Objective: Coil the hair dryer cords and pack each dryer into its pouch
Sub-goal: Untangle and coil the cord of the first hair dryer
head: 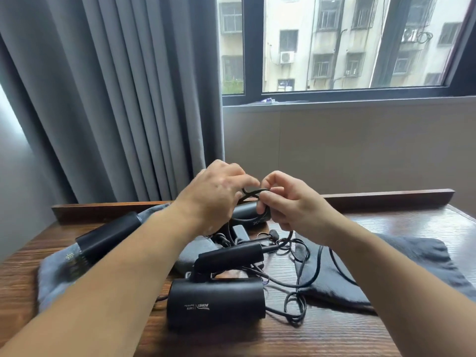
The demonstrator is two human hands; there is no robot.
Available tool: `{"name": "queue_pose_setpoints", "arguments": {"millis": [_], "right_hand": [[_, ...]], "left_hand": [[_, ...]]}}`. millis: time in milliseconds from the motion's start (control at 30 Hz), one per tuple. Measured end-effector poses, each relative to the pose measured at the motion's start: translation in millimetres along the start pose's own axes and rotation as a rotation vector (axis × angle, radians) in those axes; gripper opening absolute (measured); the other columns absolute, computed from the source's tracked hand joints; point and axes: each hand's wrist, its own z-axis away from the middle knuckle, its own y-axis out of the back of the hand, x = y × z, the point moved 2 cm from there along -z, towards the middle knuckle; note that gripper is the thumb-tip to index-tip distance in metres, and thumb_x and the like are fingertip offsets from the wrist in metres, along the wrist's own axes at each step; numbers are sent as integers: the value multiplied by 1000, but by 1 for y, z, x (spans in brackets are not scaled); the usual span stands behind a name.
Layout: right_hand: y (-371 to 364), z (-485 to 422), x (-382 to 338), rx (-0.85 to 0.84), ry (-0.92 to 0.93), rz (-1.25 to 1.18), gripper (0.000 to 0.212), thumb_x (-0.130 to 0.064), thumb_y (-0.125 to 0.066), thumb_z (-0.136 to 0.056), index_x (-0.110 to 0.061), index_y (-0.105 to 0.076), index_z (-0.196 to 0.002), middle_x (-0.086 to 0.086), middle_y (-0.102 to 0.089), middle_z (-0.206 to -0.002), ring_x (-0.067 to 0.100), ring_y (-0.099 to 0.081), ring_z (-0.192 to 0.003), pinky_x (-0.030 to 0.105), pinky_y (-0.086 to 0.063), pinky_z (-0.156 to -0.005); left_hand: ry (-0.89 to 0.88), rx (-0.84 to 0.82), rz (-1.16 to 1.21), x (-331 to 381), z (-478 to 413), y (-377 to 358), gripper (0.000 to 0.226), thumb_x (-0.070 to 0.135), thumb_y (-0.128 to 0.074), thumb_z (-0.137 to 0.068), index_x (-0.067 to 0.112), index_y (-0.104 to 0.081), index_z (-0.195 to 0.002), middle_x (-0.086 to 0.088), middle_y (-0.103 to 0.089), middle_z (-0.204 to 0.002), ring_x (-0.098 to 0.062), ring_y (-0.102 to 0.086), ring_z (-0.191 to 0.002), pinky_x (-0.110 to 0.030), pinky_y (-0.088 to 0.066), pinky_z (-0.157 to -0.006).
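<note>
- Black cord [253, 191], in the head view, is bent into a small loop and held up above the table between both hands.
- The left hand [216, 197] has its fingers curled round the loop's left side, with the thumb reaching toward the other hand.
- The right hand [293, 204] pinches the loop's right end in curled fingers, and the cord drops from it toward the table.
- More cord lies in loose tangles on the wooden table [334, 336], partly across a dark pouch [412, 261] at the right.
- The nearest dryer [216, 305] lies on its side in front, its handle folded over it.
- A second dryer [108, 235] lies at the left on a grey pouch [51, 274].
- A third dryer [244, 212] lies just behind the hands, partly hidden by them.
- A grey curtain [116, 99] hangs behind the table beside a window [334, 47].
</note>
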Motion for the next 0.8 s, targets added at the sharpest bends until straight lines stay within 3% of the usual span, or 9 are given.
{"name": "queue_pose_setpoints", "arguments": {"millis": [67,200,267,367,467,567,667,733,800], "right_hand": [[3,4,2,16,0,-51,11,-7,-48,-105,-11,-44,-95,5,-61,-75,14,-22,-50,21,-20,-41],[7,9,9,63,17,-107,13,-7,-46,-106,-14,-44,-95,6,-61,-75,16,-29,-49,24,-25,-42],[10,10,12,94,8,-109,11,-9,-45,-107,-13,-42,-97,7,-64,-77,20,-41,-49,26,-35,-45],[14,13,15,154,-41,-180,11,-12,-44,-107,-11,-41,-97,11,-68,-81,23,-49,-49,28,-43,-46],[18,16,20,234,-46,-284,12,-14,-43,-108,-10,-42,-96,19,-72,-90,25,-55,-52,30,-49,-49],[22,18,27,274,-49,-303,11,-14,-44,-107,-12,-45,-96,21,-74,-99,30,-70,-73,38,-57,-70],[28,17,22,302,13,13,14,-2,-53,-98,-14,-52,-91,6,-73,-80,18,-66,-79,37,-50,-78],[27,14,8,287,50,422,13,-12,-61,-89,-21,-65,-80,-5,-67,-66,11,-56,-64,27,-45,-67],[20,11,-10,262,74,856,11,-30,-70,-86,-26,-74,-77,-8,-66,-60,7,-55,-57,15,-39,-56]], "left_hand": [[39,-62,26,-3,-5,4,36,20,-65,-98,26,-65,-134,6,-59,-111,-15,-48,-105,-41,-48,-99],[136,-104,-130,2,-8,5,52,44,-58,-100,39,-45,-150,9,-46,-98,-17,-52,-102,-36,-50,-94],[184,-91,-155,-2,-8,5,43,49,-58,-98,39,-57,-140,10,-46,-93,-16,-56,-100,-37,-52,-94],[184,-16,-26,-12,-2,5,33,26,-72,-93,29,-70,-125,15,-42,-83,-11,-51,-82,-32,-52,-91],[160,169,55,-21,7,8,45,-4,-67,-83,21,-73,-120,14,-41,-75,-5,-47,-69,-20,-46,-79],[366,327,201,-27,14,8,39,2,-70,-86,26,-74,-116,5,-49,-82,-8,-50,-67,-7,-40,-72],[508,241,450,-27,16,-3,29,11,-77,-87,38,-77,-99,3,-61,-96,-7,-54,-61,-14,-47,-72],[428,140,565,-15,14,-9,20,14,-79,-88,34,-79,-90,15,-67,-87,-3,-57,-60,-16,-48,-68],[387,47,668,-6,12,-16,6,26,-76,-91,29,-79,-94,14,-67,-71,-3,-53,-53,-21,-45,-58]]}}
